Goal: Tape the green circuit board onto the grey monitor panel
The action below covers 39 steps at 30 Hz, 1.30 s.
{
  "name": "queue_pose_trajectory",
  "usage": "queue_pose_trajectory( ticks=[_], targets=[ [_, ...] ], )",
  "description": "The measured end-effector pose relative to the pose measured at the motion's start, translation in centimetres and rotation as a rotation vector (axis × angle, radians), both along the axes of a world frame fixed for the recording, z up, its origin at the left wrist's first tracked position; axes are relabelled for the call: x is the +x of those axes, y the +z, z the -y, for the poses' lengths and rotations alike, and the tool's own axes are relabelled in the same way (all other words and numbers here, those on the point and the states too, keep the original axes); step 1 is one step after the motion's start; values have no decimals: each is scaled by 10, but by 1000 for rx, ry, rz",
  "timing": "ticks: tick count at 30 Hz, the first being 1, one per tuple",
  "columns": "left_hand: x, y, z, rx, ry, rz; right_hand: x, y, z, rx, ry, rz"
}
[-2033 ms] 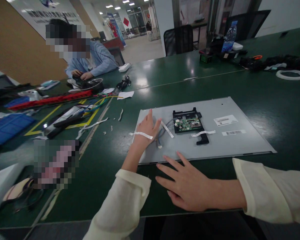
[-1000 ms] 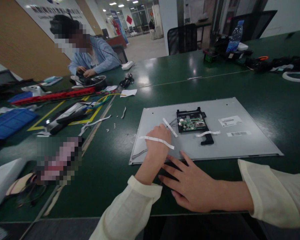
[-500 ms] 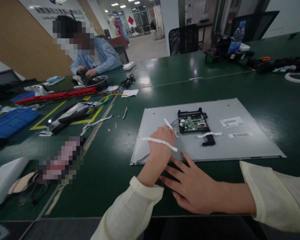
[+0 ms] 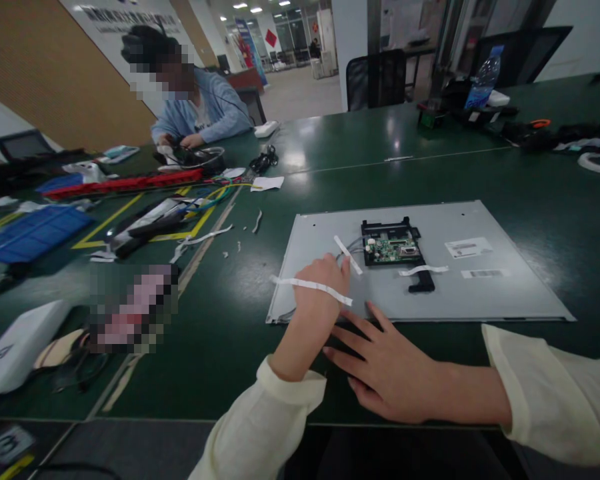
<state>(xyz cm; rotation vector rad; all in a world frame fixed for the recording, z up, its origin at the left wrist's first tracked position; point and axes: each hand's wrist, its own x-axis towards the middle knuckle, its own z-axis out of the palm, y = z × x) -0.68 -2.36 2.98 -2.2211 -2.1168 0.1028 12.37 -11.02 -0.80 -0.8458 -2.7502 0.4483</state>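
Observation:
A grey flat panel (image 4: 460,293), like the back of a display, lies on the green table. A green circuit board (image 4: 393,249) in a black plastic frame (image 4: 422,283) sits on it, with thin grey cables (image 4: 354,247) running left. My left hand (image 4: 320,283) rests on the panel's left part, closed, its fingertips hidden beneath it. Across its back lies a white tape strip (image 4: 310,286). A second strip (image 4: 348,255) crosses the cables, and a third strip (image 4: 424,269) crosses the frame's arm. My right hand (image 4: 390,367) lies with fingers spread at the panel's near edge, holding nothing.
To the left are a pixelated phone-shaped thing (image 4: 135,310), a white box (image 4: 23,343), a blue bin (image 4: 35,232) and scraps of tape (image 4: 203,240). A person in a blue jacket (image 4: 220,100) handles something across the table. A water bottle (image 4: 484,79) stands at the back right.
The view has shifted slightly, moving the scene a little to the right. My left hand stays on the panel with slight movement; my right hand keeps its spread pose.

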Motion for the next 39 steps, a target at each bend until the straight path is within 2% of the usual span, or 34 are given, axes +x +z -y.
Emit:
queue_pose_trajectory(
  ticks=[3,6,9,12,16,21,23,28,39],
  targets=[
    [-24,4,25,-11,-13,-20,0,0,1,10,-4,5],
    [-55,-2,46,18,-62,-10,0,-2,3,23,-7,4],
    [-80,-12,54,47,-107,87,0,-4,4,23,-10,3],
    [-93,-22,55,69,-105,233,1,-3,4,21,-1,3],
    [-90,-26,58,131,-89,371,1,-3,4,22,-3,5],
    [-77,-21,65,309,-134,555,1,-4,4,29,-5,5],
    [-77,-22,67,323,-121,524,1,-4,4,27,-1,7],
    [-91,-31,68,210,-77,358,1,-3,3,14,2,9],
    [-100,-30,73,186,-155,359,1,-3,2,14,-6,4]
  ],
)
